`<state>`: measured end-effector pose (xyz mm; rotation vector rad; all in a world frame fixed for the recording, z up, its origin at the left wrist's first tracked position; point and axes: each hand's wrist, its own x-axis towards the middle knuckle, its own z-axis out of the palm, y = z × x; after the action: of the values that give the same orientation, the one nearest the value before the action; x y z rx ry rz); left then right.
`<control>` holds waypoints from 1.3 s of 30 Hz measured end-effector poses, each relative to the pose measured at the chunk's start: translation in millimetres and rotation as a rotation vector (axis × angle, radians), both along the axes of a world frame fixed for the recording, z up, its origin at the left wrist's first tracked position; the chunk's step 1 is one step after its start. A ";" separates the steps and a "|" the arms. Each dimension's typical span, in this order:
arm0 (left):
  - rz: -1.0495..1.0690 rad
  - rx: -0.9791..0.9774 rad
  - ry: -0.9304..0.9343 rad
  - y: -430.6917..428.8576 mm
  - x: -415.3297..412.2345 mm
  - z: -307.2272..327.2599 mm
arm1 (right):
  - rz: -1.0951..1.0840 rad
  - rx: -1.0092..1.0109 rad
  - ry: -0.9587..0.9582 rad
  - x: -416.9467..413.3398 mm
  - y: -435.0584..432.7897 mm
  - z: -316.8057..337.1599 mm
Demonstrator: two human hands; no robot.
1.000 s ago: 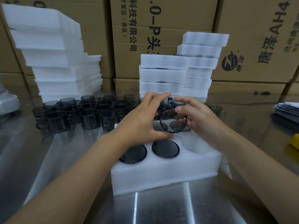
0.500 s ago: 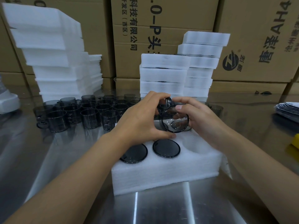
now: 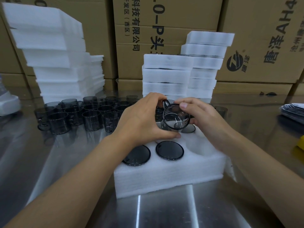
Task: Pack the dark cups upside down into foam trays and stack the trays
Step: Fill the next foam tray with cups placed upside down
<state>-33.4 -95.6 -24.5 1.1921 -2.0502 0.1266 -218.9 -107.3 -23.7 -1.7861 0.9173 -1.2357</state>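
A white foam tray (image 3: 167, 180) lies on the steel table in front of me. Two dark cups sit upside down in its near pockets, one at the left (image 3: 137, 155) and one in the middle (image 3: 169, 150); the near right pocket (image 3: 199, 146) is hollow. Above the tray's back row both hands hold one dark glass cup (image 3: 176, 116), tipped on its side with its round end facing me. My left hand (image 3: 141, 119) curls round its left side and handle. My right hand (image 3: 202, 117) pinches its top rim. Another cup base (image 3: 189, 128) shows in the back row behind.
Several loose dark cups (image 3: 82, 112) stand upright at the left. Foam tray stacks rise at the far left (image 3: 54, 55) and behind the tray (image 3: 166, 74). Cardboard boxes (image 3: 164, 22) wall the back. A pile of papers (image 3: 292, 109) and a yellow object (image 3: 300, 145) lie at the right.
The cup between my hands has turned and lifted slightly; both hands stay closed round it above the tray's back row.
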 end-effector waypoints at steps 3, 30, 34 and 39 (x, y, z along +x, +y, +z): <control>0.014 0.012 0.007 0.1 -0.4 0.7 | 0.012 -0.058 0.035 1.4 3.8 0.8; -0.105 0.042 0.133 2.7 -0.3 0.7 | -0.100 -0.279 0.293 -0.1 16.6 10.0; -0.165 0.120 0.047 2.3 -0.8 0.9 | -0.006 -0.150 0.266 -16.3 11.5 20.1; -0.197 0.186 -0.034 -3.7 1.2 -2.2 | 0.134 0.008 0.390 -46.1 6.3 35.4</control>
<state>-32.2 -99.3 -26.6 1.0957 -2.2352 -0.1415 -265.0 -101.0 11.6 -2.0873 0.9924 -0.8115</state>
